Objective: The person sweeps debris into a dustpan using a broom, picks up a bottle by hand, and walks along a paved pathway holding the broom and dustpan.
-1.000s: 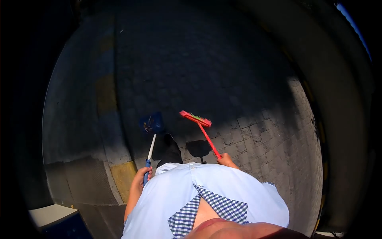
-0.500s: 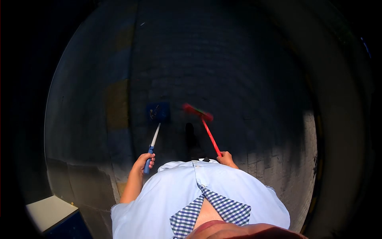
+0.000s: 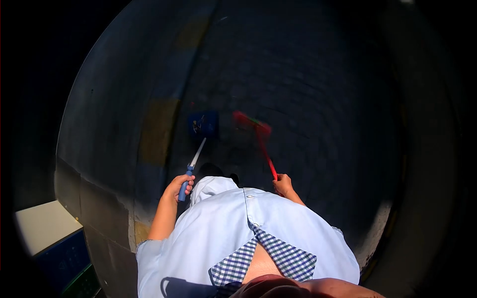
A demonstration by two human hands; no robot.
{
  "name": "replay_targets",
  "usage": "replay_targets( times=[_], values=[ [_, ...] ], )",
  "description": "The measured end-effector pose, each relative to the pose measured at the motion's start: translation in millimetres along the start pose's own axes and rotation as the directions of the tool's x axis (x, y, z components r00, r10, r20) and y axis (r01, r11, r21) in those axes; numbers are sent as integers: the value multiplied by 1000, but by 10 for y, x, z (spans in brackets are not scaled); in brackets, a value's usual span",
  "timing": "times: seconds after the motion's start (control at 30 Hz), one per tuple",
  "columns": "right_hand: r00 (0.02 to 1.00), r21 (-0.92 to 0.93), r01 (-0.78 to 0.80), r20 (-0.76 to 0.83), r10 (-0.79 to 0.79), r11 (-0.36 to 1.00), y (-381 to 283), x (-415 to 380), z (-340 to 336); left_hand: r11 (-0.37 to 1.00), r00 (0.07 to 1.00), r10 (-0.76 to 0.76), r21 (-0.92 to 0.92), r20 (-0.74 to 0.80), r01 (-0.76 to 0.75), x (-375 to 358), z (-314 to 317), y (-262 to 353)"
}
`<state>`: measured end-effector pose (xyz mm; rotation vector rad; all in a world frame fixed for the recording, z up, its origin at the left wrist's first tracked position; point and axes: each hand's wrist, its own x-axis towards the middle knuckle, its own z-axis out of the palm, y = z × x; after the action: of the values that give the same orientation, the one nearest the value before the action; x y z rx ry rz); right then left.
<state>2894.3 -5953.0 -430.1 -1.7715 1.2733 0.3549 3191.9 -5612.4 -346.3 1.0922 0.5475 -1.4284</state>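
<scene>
My left hand (image 3: 182,186) is wrapped round the blue grip of a dustpan handle (image 3: 198,153) with a white shaft. At its far end, the blue dustpan (image 3: 203,124) holds some small pale debris. The fingers of my right hand (image 3: 283,185) are closed round the red stick of a broom (image 3: 265,151). The red broom head (image 3: 252,123), blurred, is just right of the dustpan, with a gap between them.
Dark paving (image 3: 298,89) lies ahead in shadow. A curb with yellow sections (image 3: 159,130) runs along the left. At the lower left stands a box with a pale top (image 3: 47,226) and blue and green sides.
The dustpan and broom head appear higher in the view, still apart. More of the pale-topped box shows, and the curb has shifted right and tilted. Both hands keep their hold.
</scene>
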Motion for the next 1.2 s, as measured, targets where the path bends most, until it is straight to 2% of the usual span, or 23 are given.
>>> replay_targets(
  times=[0.13,0.2,0.23,0.27,0.3,0.33,0.37,0.4,0.43,0.5,0.53,0.6,0.67,0.8,0.83,0.93,1.07,1.13,1.2],
  values=[
    [1000,-41,12,21,-11,999,-715,955,-412,1000,999,-5,3,-36,5,474,325,810],
    [953,-239,271,-69,-294,933,-861,1333,-558,1000,998,-17,19,-59,18,532,415,1040],
    [982,-301,172,-18,-186,938,-1065,1572,-636,1000,997,-25,14,-74,26,779,413,1298],
    [979,-298,193,-1,-202,935,-1179,1755,-724,998,995,-61,10,-79,62,898,482,1441],
    [985,-371,131,-53,-161,920,-1378,1815,-841,997,995,-71,5,-73,72,858,655,1624],
    [973,-409,220,24,-230,886,-1445,2000,-937,995,991,-99,-24,-94,97,828,799,1773],
    [975,-450,197,-7,-223,871,-1738,1983,-1158,991,990,-129,-35,-62,127,928,864,1883],
    [986,-433,166,79,-147,886,-1837,2107,-1309,988,986,-150,-41,-78,147,884,975,1958],
    [984,-461,175,110,-140,870,-1938,2199,-1507,989,986,-148,-37,-81,145,887,1149,2034],
    [985,-478,169,112,-132,862,-2116,2326,-1753,983,984,-176,-58,-39,173,980,1270,2131],
    [983,-417,182,81,-163,890,-2174,2092,-1735,988,987,-156,-23,-37,155,800,1180,2069],
    [981,-357,191,34,-192,914,-2408,2450,-1620,984,983,-179,-27,-45,177,1191,968,2235],
    [977,-413,213,84,-196,885,-2639,2530,-1435,981,981,-190,-37,-42,188,1281,641,2343],
    [976,-470,206,40,-213,858,-2928,2984,-1051,982,982,-186,-41,-34,185,1336,230,2423],
    [982,-467,180,27,-189,866,-2959,3016,-1053,990,988,-142,-14,-57,142,1362,235,2378],
    [976,-493,210,64,-206,844,-3230,3124,-1123,989,987,-147,-8,-58,147,1405,248,2388],
    [963,-521,256,69,-259,814,-3293,3211,-1151,982,987,-162,-98,-21,159,1549,130,2289],
    [978,-465,204,58,-200,862,-3284,3717,-764,979,985,-170,-118,-23,166,2011,-186,2380],
    [973,-484,227,80,-215,845,-3346,3944,-614,976,985,-171,-139,-23,167,2156,-300,2479]
  ],
)
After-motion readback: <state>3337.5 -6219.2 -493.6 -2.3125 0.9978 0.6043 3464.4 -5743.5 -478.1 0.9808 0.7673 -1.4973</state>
